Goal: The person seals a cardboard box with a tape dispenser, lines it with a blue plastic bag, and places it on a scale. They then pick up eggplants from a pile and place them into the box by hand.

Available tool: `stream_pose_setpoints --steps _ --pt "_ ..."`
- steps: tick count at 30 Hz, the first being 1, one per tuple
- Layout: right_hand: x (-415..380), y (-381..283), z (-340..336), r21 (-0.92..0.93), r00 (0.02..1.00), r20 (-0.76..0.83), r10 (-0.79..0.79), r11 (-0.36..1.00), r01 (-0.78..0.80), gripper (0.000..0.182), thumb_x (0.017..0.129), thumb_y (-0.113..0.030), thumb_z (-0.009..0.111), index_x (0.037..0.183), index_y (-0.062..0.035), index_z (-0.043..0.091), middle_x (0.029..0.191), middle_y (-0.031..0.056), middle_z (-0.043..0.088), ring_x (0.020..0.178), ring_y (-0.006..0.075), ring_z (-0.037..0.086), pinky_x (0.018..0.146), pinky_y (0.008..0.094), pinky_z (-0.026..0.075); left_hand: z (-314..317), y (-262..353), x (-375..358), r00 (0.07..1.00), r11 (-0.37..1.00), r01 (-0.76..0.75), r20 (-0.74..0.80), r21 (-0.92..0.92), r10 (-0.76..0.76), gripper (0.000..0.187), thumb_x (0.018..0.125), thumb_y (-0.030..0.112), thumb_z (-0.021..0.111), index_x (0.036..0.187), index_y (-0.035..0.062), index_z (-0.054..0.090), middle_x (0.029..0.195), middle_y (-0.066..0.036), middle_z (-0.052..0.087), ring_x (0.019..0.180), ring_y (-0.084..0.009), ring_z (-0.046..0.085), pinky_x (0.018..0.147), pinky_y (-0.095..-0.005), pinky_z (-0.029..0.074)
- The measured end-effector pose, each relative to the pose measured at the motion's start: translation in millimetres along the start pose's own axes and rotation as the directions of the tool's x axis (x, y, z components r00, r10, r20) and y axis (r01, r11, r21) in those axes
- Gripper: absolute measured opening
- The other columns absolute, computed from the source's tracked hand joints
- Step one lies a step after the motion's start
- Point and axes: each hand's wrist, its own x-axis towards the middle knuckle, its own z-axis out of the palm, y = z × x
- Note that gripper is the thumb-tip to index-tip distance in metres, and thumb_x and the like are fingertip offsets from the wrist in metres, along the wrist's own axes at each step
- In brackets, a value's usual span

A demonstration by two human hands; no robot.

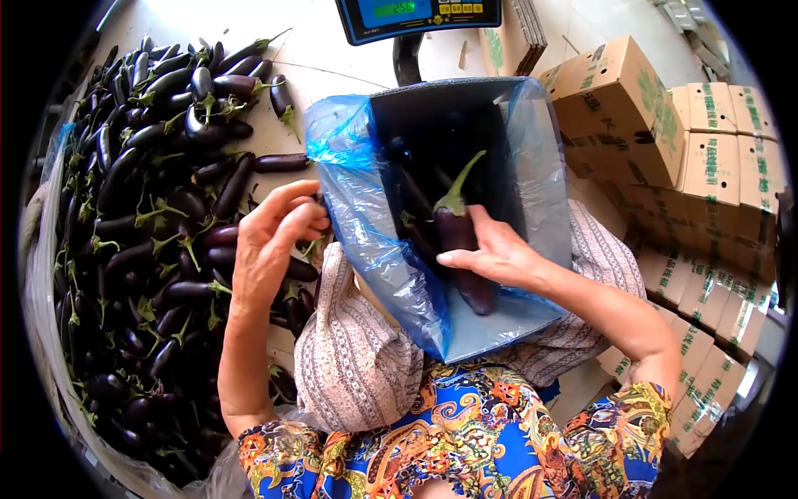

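Note:
My right hand point(503, 256) is inside a cardboard box lined with blue plastic film point(357, 208), its fingers and thumb closed around a dark purple eggplant point(454, 229). The green stem of that eggplant points up and away from me. More eggplants point(413, 190) lie in shadow along the left inside of the box. Just outside the box's left wall is my left hand point(278, 220), fingers loosely bent and nothing visible in its grasp. It overlaps the near side of a large eggplant heap point(158, 224) spread on my left.
Beyond the box stands a scale display point(420, 17) on a post point(407, 60). Printed cartons point(615, 104) are stacked on the right, with flattened cardboard point(519, 37) behind the box. Clear plastic sheeting point(41, 274) edges the heap. My knees, in patterned cloth point(357, 358), flank the box.

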Motion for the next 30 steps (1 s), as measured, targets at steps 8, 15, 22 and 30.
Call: stream_pose_setpoints --steps 8,15,22,30 --pt "68 38 71 -0.147 0.983 0.115 0.142 0.981 -0.124 0.051 0.091 -0.029 0.060 0.117 0.0135 0.048 0.111 0.0392 0.060 0.110 0.0520 0.058 0.095 0.0506 0.047 -96 -131 -84 0.892 0.953 0.297 -0.371 0.053 -0.258 0.034 0.098 0.020 0.059 0.125 -0.0005 0.061 0.096 -0.006 0.068 0.084 -0.0116 0.065 0.076 -0.0251 0.053" --pt "72 41 58 -0.219 0.958 0.239 0.161 0.970 -0.108 0.062 0.074 -0.034 0.075 0.116 0.0073 0.053 0.105 0.0297 0.066 0.102 0.0444 0.064 0.088 0.0460 0.051 -130 -174 -138 0.756 0.909 0.416 -0.544 -0.029 -0.363 0.036 0.098 0.023 0.061 0.126 0.0008 0.060 0.104 -0.007 0.067 0.089 -0.0126 0.065 0.077 -0.0238 0.053" --pt "90 41 44 -0.258 0.969 0.197 0.149 0.961 -0.096 0.071 0.067 -0.054 0.079 0.108 0.0026 0.066 0.104 0.0228 0.069 0.101 0.0388 0.066 0.087 0.0439 0.052 -116 -179 -133 0.800 0.894 0.446 -0.465 0.036 -0.380 0.039 0.097 0.026 0.062 0.128 0.0010 0.060 0.104 -0.007 0.067 0.090 -0.0137 0.065 0.079 -0.0247 0.052" --pt "92 51 25 0.217 0.952 0.263 0.157 0.952 -0.217 0.078 0.067 -0.033 0.085 0.130 0.0013 0.054 0.111 0.0166 0.067 0.096 0.0295 0.067 0.076 0.0361 0.058 -99 -184 -120 0.851 0.917 0.400 -0.372 0.002 -0.371 0.035 0.098 0.021 0.062 0.127 0.0006 0.059 0.101 -0.006 0.067 0.087 -0.0128 0.065 0.077 -0.0245 0.053"
